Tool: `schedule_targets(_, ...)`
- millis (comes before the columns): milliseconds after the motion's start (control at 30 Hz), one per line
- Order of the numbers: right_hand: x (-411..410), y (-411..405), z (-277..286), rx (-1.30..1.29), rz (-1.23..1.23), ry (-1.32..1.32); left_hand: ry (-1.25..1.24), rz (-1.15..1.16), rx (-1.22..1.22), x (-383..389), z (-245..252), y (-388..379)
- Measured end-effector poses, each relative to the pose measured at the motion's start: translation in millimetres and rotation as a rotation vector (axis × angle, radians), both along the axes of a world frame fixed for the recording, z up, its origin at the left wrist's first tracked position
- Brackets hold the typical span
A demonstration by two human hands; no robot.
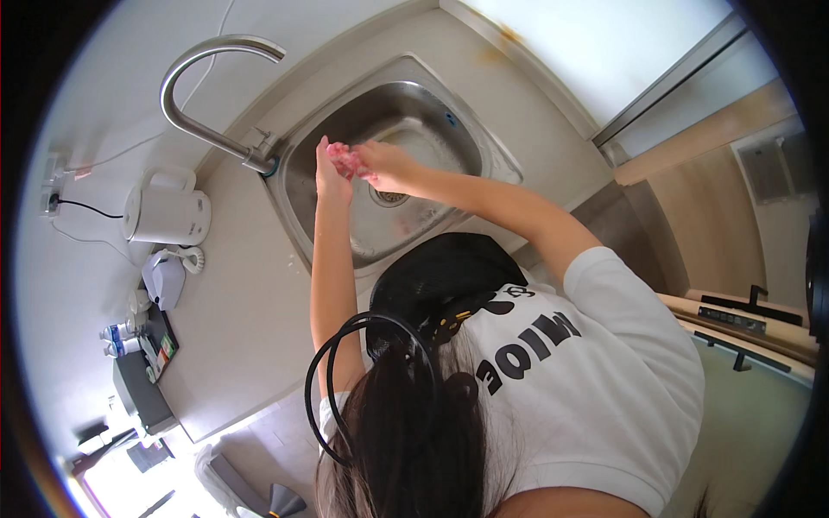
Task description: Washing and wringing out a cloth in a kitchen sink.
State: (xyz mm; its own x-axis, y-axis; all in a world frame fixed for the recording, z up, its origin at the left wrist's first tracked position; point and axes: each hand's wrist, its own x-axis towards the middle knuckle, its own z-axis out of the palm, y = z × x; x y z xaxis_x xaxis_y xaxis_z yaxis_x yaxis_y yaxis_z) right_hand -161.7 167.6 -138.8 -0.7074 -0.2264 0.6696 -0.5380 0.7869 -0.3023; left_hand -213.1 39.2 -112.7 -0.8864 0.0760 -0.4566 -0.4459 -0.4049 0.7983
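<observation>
Over the stainless steel sink (447, 146), my two hands are close together with a wet, lumpy pink-and-red thing (346, 160) between them; its kind is not clear. My left hand (332, 176) is upright on the left side of it, fingers towards the far rim. From the right, my right hand (383, 167) presses against it with bent fingers, partly hiding it. Beneath the hands lies the round drain strainer (391, 197). A curved metal faucet (188, 123) rises at the sink's left; its spout end points away from the hands. No running water is visible.
A white electric kettle (170, 210), a white hair dryer (164, 278) with a coiled cord, and water bottles (116, 341) line the wall at left. A dark box (137, 387) stands farther down the counter (246, 291). Black cap, hair and a looped cable cover part of the foreground.
</observation>
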Motion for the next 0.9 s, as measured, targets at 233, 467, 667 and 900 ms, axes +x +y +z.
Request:
schedule_targets(233, 25, 9, 52, -1.094, 0.66, -1.481, 0.209, -0.54, 0.312, 29, 48, -27)
schedule_targets(467, 80, -36, 138, -2.22, 1.402, -1.484, 0.638, -0.575, 1.314, 53, 86, 10)
schedule_targets(667, 100, 10, 180, -2.599, 1.01, -1.556, 0.722, -0.708, 0.569, 62, 147, 9)
schedule_targets(900, 63, 22, 152, -1.589, 0.88, -1.441, 0.361, -0.288, 0.167, 69, 155, 22)
